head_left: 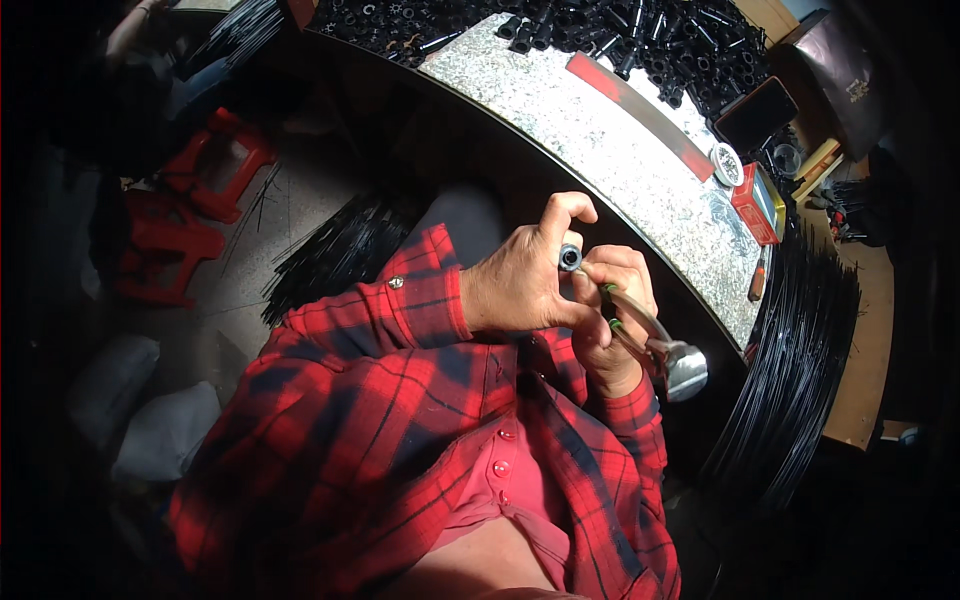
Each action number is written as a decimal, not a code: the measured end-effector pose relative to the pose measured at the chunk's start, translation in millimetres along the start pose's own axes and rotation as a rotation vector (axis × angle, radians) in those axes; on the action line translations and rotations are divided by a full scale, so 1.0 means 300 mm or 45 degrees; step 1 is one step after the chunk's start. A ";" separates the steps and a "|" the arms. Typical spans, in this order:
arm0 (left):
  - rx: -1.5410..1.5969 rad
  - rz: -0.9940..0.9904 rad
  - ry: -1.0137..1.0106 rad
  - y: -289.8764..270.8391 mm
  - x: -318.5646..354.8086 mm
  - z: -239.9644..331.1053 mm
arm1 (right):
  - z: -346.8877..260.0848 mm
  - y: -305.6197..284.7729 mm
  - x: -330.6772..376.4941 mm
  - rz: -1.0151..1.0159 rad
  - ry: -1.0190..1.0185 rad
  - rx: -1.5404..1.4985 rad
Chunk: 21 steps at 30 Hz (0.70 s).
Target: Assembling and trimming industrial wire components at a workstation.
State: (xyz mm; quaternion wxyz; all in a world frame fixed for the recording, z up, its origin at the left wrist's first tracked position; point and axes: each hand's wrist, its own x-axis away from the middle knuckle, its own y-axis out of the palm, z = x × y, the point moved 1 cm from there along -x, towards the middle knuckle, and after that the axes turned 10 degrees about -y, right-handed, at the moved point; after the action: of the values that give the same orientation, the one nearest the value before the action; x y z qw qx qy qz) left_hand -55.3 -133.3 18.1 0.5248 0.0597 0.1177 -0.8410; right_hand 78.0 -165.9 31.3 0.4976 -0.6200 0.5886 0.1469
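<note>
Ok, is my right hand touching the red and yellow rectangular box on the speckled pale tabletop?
Apart. The head view shows the speckled pale tabletop between the right hand and the red and yellow rectangular box.

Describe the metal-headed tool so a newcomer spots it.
From the pale, speckled worktop, look down to the right hand. The metal-headed tool juts out there; its shiny, rounded head sets it apart from the ring-ended piece by the left hand.

Dark hollow tube (570,258), end-on, silver-headed tool (678,364), slanting
</note>
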 end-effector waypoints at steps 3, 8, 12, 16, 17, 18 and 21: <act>-0.030 0.022 0.109 0.002 -0.003 -0.003 | 0.004 0.003 0.004 0.036 0.128 -0.107; -0.036 -0.041 0.062 -0.008 -0.009 -0.010 | 0.018 0.012 0.012 0.139 0.230 -0.288; -0.013 -0.029 0.033 -0.014 -0.008 -0.012 | 0.023 0.013 0.010 0.167 0.326 -0.370; -0.029 -0.025 -0.015 -0.029 -0.016 -0.002 | 0.020 0.023 0.010 0.166 0.251 -0.374; -0.019 -0.024 -0.028 -0.030 -0.017 -0.001 | 0.021 0.024 0.009 0.166 0.251 -0.374; -0.009 -0.024 -0.040 -0.031 -0.018 -0.001 | 0.023 0.024 0.007 0.164 0.230 -0.365; -0.017 -0.019 -0.007 -0.031 -0.020 -0.001 | 0.021 0.025 0.001 0.160 0.189 -0.345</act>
State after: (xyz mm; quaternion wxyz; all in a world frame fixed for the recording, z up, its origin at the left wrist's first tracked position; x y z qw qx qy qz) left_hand -61.1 -124.0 20.5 0.5193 0.0531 0.1222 -0.8442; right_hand 74.0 -159.7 24.7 0.3543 -0.6526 0.6362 0.2094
